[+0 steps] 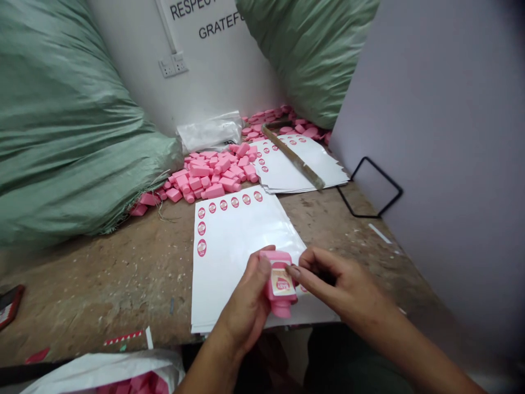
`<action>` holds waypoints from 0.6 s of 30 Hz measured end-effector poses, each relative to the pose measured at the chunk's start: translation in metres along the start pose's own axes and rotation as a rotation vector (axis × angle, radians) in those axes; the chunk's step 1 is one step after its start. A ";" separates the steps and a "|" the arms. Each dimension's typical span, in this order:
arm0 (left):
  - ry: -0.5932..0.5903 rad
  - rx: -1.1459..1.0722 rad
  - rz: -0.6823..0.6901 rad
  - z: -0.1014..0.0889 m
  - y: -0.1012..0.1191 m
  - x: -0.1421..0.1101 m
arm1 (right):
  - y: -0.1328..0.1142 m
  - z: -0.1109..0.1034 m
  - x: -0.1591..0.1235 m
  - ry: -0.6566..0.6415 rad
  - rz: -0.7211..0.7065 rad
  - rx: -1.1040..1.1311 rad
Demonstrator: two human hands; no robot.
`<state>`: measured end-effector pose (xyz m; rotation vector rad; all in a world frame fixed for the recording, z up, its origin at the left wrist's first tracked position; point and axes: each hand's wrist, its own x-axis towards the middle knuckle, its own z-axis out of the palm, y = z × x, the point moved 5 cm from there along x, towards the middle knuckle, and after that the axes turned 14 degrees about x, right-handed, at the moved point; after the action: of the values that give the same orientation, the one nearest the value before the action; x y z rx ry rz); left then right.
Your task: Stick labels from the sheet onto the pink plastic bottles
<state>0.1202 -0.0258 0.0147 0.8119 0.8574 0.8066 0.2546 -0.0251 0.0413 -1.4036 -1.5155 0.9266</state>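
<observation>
A small pink plastic bottle (281, 310) with a label on its front is gripped in my left hand (251, 298), its neck pointing down toward me. From the right, my right hand (328, 276) touches the edge of that label with thumb and finger pressed close; whether it pinches anything is hidden. Just beneath both hands lies a stack of white sticker sheets (229, 262), with oval pink stickers along its top and left edges.
Pink bottles (213, 172) are heaped behind the sheets, between green sacks (74, 126) (315, 49). A second sheet stack (283, 169) lies under a wooden strip (293, 158). A black wire frame (400, 191) leans at right. A white bag (102, 364) of pink pieces and a phone (10, 306) are at left.
</observation>
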 end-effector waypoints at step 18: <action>-0.088 0.525 -0.245 -0.037 0.009 -0.067 | 0.001 0.009 0.002 0.187 -0.155 0.033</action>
<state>0.0579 -0.0689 0.0287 1.1640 1.0833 0.3243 0.2467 -0.0230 0.0374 -1.2918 -1.4388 0.7022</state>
